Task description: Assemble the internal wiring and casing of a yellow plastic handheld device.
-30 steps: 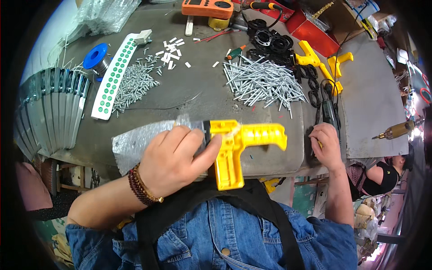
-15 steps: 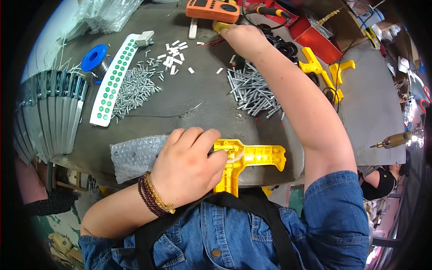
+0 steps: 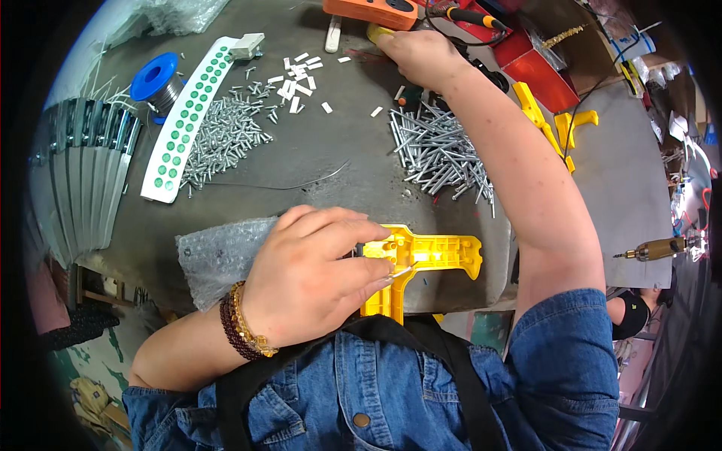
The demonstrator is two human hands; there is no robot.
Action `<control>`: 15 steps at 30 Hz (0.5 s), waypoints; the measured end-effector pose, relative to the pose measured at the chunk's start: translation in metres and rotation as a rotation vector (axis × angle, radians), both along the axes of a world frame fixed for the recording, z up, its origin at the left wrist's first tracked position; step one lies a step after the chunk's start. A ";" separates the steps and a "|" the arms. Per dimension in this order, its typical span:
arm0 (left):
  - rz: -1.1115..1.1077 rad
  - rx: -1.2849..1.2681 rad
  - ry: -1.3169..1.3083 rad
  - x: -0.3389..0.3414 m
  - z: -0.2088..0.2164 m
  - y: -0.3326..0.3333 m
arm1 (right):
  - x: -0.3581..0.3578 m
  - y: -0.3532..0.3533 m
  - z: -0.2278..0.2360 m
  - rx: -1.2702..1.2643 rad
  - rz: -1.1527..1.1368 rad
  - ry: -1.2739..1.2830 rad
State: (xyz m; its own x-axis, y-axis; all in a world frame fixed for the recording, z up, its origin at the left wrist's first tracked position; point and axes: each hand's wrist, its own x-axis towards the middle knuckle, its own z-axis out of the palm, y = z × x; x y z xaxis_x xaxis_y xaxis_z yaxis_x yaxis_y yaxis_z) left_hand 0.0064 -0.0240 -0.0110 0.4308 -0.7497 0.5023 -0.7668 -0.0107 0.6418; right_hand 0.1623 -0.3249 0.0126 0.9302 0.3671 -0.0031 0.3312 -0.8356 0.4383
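Observation:
My left hand (image 3: 312, 270) is closed over the left part of a yellow plastic housing half (image 3: 444, 254) at the bench's front edge. A thin whitish piece (image 3: 402, 272) sticks out by its fingertips, and a dark part shows between the fingers. My right hand (image 3: 423, 59) reaches far across the bench, its fingers bent down at a small yellow thing (image 3: 378, 32) below the orange multimeter (image 3: 372, 10). What those fingertips grip is hidden. Bubble wrap (image 3: 222, 259) lies left of the left hand.
Long screws (image 3: 440, 154) are heaped under my right forearm, short screws (image 3: 226, 139) at left beside a white strip with green dots (image 3: 184, 124). A solder spool (image 3: 158, 83), white sleeves (image 3: 297, 83), more yellow housings (image 3: 575, 128), a red box (image 3: 534, 75) and a screwdriver bit tool (image 3: 654, 249) surround them.
The whole view has shifted slightly. My left hand's fingers have stretched further over the yellow housing, toward the whitish piece. My right hand stays at the small yellow thing.

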 end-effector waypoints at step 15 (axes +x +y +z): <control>0.118 0.192 -0.087 -0.007 0.010 -0.010 | -0.133 0.058 0.012 1.221 -0.223 0.390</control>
